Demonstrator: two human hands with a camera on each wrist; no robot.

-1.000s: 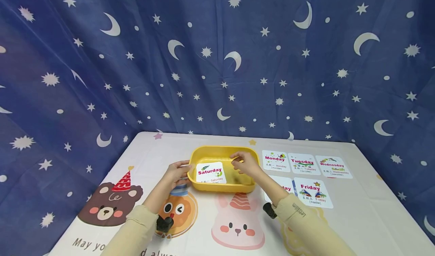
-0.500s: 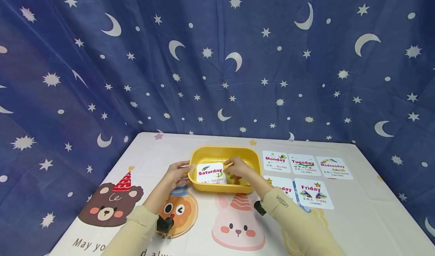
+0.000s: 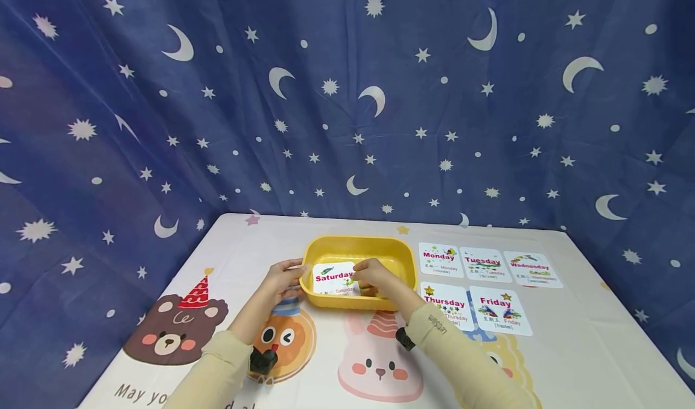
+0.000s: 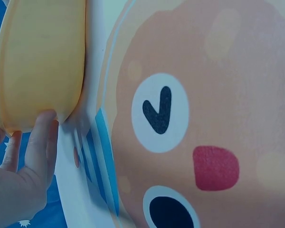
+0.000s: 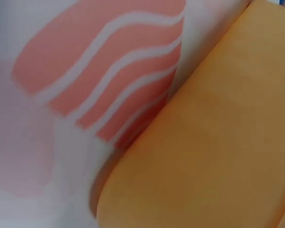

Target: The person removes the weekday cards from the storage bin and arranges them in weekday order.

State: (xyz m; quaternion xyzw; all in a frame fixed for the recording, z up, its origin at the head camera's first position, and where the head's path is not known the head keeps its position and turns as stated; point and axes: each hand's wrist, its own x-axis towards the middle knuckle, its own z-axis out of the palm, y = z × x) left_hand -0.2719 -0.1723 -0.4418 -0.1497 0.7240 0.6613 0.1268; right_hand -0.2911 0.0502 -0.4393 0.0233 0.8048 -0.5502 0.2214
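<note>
A yellow plastic tray (image 3: 382, 248) stands in the middle of the table, with a white square Saturday card (image 3: 331, 281) lying inside at its left. My left hand (image 3: 281, 279) holds the tray's left end. In the left wrist view, the fingers of the left hand (image 4: 28, 173) press against the outer wall of the tray (image 4: 42, 61). My right hand (image 3: 377, 279) reaches into the tray and pinches the right edge of the card; the fingertips are partly hidden. The right wrist view has only the tray's side (image 5: 204, 137), the hand being hidden.
Right of the tray lie day cards: Monday (image 3: 441, 268), Tuesday (image 3: 488, 270) and Wednesday (image 3: 534, 274) in the back row, Thursday (image 3: 447, 294) and Friday (image 3: 499, 318) in front. A printed cloth (image 3: 575, 342) covers the table. A starry blue curtain (image 3: 336, 113) hangs behind.
My right hand has moved left and down inside the tray, from the right side to the Saturday card's edge. The Thursday card has come into fuller view. The left hand stays on the tray.
</note>
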